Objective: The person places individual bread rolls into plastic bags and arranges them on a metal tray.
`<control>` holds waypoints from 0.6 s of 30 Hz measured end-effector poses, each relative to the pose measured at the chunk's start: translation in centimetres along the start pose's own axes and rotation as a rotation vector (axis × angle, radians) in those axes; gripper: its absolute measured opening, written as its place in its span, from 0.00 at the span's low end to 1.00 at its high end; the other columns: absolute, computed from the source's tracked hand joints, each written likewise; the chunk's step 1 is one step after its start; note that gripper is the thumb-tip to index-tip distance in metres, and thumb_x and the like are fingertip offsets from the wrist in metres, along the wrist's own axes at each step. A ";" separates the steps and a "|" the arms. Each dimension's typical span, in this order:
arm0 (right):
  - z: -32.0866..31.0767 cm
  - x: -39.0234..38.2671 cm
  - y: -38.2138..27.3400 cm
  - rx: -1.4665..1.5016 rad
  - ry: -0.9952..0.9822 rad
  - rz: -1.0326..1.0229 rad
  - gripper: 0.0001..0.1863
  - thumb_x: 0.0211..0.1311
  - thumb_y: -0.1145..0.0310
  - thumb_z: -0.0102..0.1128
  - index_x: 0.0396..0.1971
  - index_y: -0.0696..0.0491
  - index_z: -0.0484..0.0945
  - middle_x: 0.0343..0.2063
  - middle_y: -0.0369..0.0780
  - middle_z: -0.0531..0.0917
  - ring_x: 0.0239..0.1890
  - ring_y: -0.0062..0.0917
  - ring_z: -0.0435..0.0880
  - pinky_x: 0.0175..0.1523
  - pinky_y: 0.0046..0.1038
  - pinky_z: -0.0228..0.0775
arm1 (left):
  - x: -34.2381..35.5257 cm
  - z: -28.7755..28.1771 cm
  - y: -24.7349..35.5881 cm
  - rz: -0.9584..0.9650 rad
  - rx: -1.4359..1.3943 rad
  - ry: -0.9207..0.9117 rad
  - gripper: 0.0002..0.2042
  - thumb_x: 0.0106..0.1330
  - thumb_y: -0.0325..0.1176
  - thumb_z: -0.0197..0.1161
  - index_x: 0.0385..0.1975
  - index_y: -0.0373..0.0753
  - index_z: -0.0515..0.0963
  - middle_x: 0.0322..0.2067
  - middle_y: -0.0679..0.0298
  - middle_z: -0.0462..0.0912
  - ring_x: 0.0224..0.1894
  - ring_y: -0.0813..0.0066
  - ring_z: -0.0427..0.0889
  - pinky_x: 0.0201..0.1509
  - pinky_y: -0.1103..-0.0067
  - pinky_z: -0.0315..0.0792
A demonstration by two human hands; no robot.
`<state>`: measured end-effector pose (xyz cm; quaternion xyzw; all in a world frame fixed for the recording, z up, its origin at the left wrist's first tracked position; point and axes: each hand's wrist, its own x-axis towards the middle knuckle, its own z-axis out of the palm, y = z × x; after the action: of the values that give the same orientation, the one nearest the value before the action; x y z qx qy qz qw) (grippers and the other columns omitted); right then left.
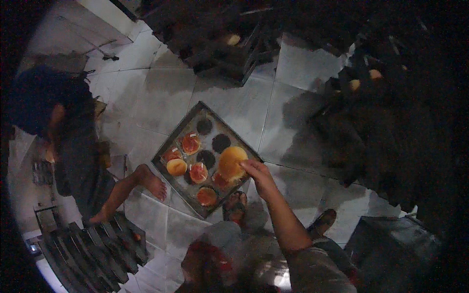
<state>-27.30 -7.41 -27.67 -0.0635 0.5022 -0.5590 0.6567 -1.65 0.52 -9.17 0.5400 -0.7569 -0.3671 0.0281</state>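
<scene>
My right hand (258, 177) reaches forward from the lower right, its thumb and fingers closed on the edge of a round golden bun (233, 163). The bun is over the right side of a dark square baking tray (181, 128), turned cornerwise. On the tray lie a smaller golden bun (176, 167) and several reddish-brown rounds, one of them (206, 197) near the close corner. Some carry shiny white glints, and what they are is hard to make out. Dark round marks (221, 142) show between them. My left hand is out of the picture.
A co-worker in dark clothes stands at the left, a bare foot (154, 183) beside the tray. Stacked dark trays (93, 251) stand at the lower left. More dark stacks with golden pieces (355, 85) rise at the far side and right. Pale tiles (234, 105) cover the floor.
</scene>
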 end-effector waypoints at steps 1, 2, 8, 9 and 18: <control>-0.9 -2.7 -1.4 0.070 -0.006 -0.043 0.21 0.55 0.61 0.61 0.47 0.56 0.72 0.36 0.34 0.77 0.42 0.19 0.73 0.44 0.23 0.65 | 0.0 -0.2 0.2 0.046 0.010 0.009 0.10 0.54 0.32 0.57 0.34 0.39 0.78 0.33 0.57 0.78 0.35 0.55 0.77 0.39 0.68 0.72; -2.3 -5.4 -2.2 0.123 -0.008 -0.085 0.22 0.56 0.62 0.60 0.48 0.55 0.70 0.40 0.36 0.76 0.45 0.21 0.72 0.47 0.25 0.65 | 0.0 -0.4 0.4 0.093 0.018 0.017 0.10 0.54 0.32 0.57 0.34 0.39 0.78 0.33 0.57 0.78 0.35 0.55 0.77 0.39 0.68 0.72; -0.3 -24.7 -7.8 0.358 -0.022 -0.241 0.28 0.57 0.63 0.57 0.57 0.51 0.61 0.53 0.40 0.68 0.55 0.31 0.69 0.59 0.37 0.61 | -2.8 -0.6 1.9 0.275 -0.071 0.221 0.10 0.55 0.30 0.56 0.36 0.38 0.77 0.32 0.56 0.76 0.35 0.53 0.76 0.38 0.66 0.70; -0.1 -27.5 -7.1 0.382 0.001 -0.269 0.29 0.56 0.62 0.57 0.58 0.50 0.60 0.54 0.40 0.67 0.57 0.32 0.68 0.61 0.39 0.60 | -2.9 -0.3 1.5 0.248 -0.092 0.220 0.10 0.56 0.30 0.56 0.36 0.38 0.77 0.32 0.56 0.76 0.35 0.53 0.76 0.39 0.66 0.70; -0.7 -43.1 -1.1 0.398 0.110 -0.122 0.26 0.61 0.58 0.49 0.57 0.54 0.63 0.53 0.41 0.71 0.55 0.30 0.71 0.59 0.35 0.63 | -9.3 -3.7 5.4 0.208 -0.707 -0.284 0.14 0.67 0.31 0.49 0.47 0.32 0.73 0.37 0.60 0.75 0.41 0.72 0.74 0.45 0.77 0.67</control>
<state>-22.98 26.92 -1.98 0.0677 0.4120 -0.6886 0.5928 -0.47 7.17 0.03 0.3615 -0.6307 -0.6713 0.1443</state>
